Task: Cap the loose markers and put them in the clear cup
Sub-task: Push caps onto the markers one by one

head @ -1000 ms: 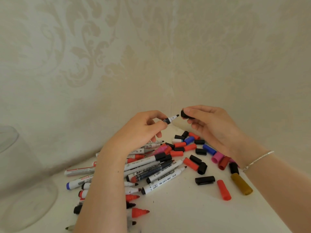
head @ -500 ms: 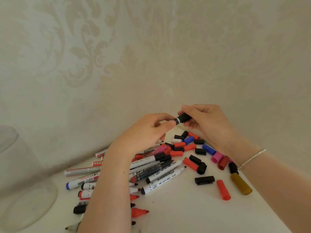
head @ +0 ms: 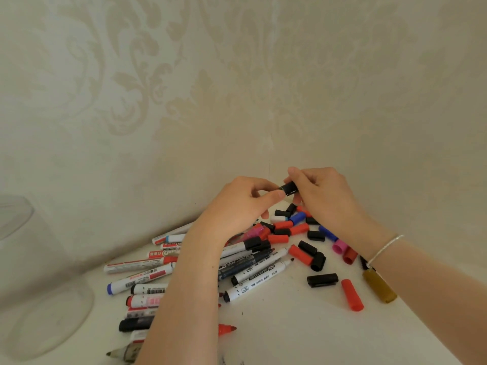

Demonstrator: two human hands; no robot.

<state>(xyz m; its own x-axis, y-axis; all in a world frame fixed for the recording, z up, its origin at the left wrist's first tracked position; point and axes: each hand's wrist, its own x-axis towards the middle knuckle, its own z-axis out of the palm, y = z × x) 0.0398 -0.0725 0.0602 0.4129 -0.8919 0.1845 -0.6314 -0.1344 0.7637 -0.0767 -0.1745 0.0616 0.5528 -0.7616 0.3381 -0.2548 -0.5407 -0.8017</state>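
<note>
Markers (head: 253, 275) mostly lie uncapped on the table; cup (head: 39, 299) at left looks empty. Left hand (head: 237, 206) grips one, right hand (head: 324, 198) pinches a black cap (head: 289, 187) on it.

We see a black cap (head: 290, 187) raised above the table at 12 o'clock of the pile. Uncapped white-barrelled markers (head: 253, 280) lie fanned flat on the white surface. Loose red, black, blue and pink caps (head: 297, 234) scatter toward 3 o'clock. The clear cup (head: 39, 299) stands at 9 o'clock.
</note>
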